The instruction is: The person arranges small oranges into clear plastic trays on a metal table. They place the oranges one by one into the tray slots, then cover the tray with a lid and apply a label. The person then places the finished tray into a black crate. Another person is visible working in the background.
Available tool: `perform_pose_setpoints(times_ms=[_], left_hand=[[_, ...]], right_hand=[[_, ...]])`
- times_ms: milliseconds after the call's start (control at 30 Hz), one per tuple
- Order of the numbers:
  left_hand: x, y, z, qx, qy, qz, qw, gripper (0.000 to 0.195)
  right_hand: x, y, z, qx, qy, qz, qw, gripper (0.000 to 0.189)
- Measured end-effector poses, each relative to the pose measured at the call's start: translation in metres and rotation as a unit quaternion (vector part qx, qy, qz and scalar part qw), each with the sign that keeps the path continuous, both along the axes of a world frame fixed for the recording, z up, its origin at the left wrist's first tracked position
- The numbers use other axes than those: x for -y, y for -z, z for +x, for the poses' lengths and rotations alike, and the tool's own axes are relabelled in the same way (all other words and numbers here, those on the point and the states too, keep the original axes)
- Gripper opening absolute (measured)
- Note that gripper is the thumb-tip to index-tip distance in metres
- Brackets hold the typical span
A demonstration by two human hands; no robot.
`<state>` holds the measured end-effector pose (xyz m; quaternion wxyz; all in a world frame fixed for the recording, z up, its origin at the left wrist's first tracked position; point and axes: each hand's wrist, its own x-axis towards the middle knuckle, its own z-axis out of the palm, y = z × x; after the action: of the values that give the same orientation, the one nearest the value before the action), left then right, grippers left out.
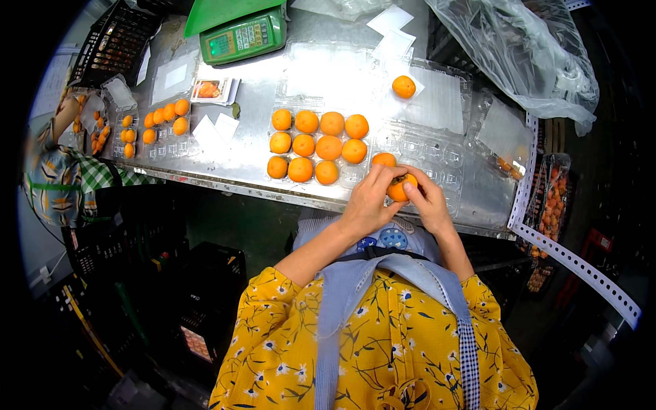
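Observation:
Both hands hold one orange persimmon by the table's front edge, its dark calyx partly showing between the fingers. My left hand grips it from the left; my right hand has its thumb on the fruit's right side. Beneath them lies an opened transparent plastic clamshell with moulded cups, and one persimmon sits just beyond my fingers. Another persimmon rests on its padded lid. To the left, a second clamshell carries rows of persimmons, with one bare cup at its near right corner.
A green digital scale stands at the back. Printed cards and white paper squares lie on the metal table. Plastic film hangs at right above a perforated metal rail. A co-worker handles fruit at far left.

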<state>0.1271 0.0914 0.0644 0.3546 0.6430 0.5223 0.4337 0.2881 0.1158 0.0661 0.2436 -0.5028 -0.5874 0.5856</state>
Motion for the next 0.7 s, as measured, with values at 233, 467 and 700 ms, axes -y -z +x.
perform_pose_setpoints(times_ms=[233,467,700], left_hand=[[0.002,-0.001,-0.001,-0.005,0.008,-0.02,1.0,0.053],[0.007,0.017,0.003,0.254,0.005,-0.189,0.948,0.051],[0.001,0.018,-0.003,0.576,-0.02,-0.359,0.734,0.041]], right_hand=[[0.0,0.002,-0.003,-0.012,0.023,0.023,0.999,0.037],[0.0,0.009,0.005,-0.073,0.061,-0.051,0.994,0.036],[-0.002,-0.006,-0.002,0.009,0.006,0.108,0.994,0.047]])
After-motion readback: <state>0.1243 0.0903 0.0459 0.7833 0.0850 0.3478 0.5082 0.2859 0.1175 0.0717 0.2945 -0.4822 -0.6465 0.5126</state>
